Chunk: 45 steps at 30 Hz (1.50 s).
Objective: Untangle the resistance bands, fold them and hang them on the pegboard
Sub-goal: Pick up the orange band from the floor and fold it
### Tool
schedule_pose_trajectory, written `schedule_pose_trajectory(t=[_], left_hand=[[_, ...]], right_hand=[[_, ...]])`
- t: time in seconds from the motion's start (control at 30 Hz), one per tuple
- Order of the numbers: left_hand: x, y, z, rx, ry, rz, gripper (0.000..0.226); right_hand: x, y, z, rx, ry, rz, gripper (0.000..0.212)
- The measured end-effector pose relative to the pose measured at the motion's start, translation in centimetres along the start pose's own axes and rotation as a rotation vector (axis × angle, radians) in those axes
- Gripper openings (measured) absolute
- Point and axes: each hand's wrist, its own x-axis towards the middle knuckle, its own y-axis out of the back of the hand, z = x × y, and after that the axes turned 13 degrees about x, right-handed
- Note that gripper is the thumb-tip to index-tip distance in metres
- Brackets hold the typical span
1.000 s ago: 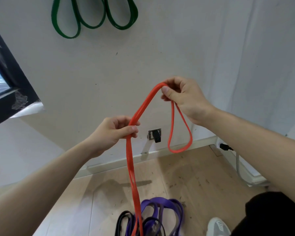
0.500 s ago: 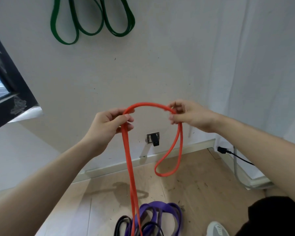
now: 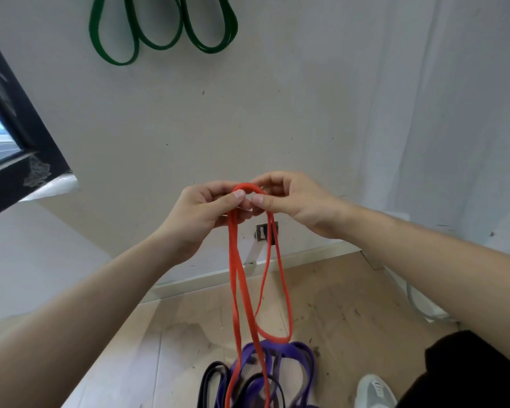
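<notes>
Item one: the red band (image 3: 236, 278). We hold it at chest height in front of the white wall (image 3: 277, 113), pinched at its top bend, which arches over our fingertips. From there two strands drop on the left and run down into the pile on the floor; on the right a shorter loop hangs free, its lowest curve just above the purple band (image 3: 304, 353).

Item two: our left hand (image 3: 202, 214). The thumb presses against the curled fingers, closed on the red band's left side at the bend.

Item three: our right hand (image 3: 292, 201). Thumb and forefinger are pinched shut on the right side of the same bend; the other fingers are curled in. The two thumbs nearly touch.

Item four: the purple band, lying in loose loops on the wooden floor (image 3: 336, 304) below our hands, with the red strands crossing over it.

Item five: the black band (image 3: 211, 384), lying on the floor at the purple band's left and mixed in with its loops. We cannot tell how far the three are knotted together.

Item six: the green band (image 3: 159, 28), hanging in folded loops high on the wall, well apart from the rest; its support is out of frame.

Item seven: a dark window frame (image 3: 18, 148) at the left edge, a small wall socket (image 3: 265, 231) behind the red strands, and a grey shoe (image 3: 374, 393) near the bottom right.
</notes>
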Motion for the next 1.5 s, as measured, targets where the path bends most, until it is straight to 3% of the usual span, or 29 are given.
schedule_pose_trajectory(t=[0.1, 0.4, 0.7, 1.0, 1.17, 1.5], left_hand=[[-0.1, 0.3, -0.5, 0.091, 0.023, -0.030, 0.014], [-0.5, -0.5, -2.4, 0.290, 0.062, -0.159, 0.013], [0.1, -0.5, -2.4, 0.231, 0.025, -0.008, 0.020], [0.2, -0.5, -2.1, 0.191, -0.002, 0.031, 0.032], [0.4, -0.1, -1.9, 0.208, -0.022, 0.064, 0.032], [0.2, 0.0, -2.0, 0.253, -0.032, 0.034, 0.023]], right_hand=[[0.3, 0.1, 0.0, -0.029, 0.039, 0.064, 0.011], [0.2, 0.4, -1.3, -0.004, 0.123, 0.199, 0.010], [0.4, 4.0, -3.4, 0.262, 0.182, 0.344, 0.012], [0.0, 5.7, -2.1, 0.258, 0.027, 0.233, 0.016], [-0.7, 5.2, -1.5, 0.012, -0.121, 0.042, 0.023], [-0.2, 2.5, -0.6, -0.037, -0.053, 0.009, 0.018]])
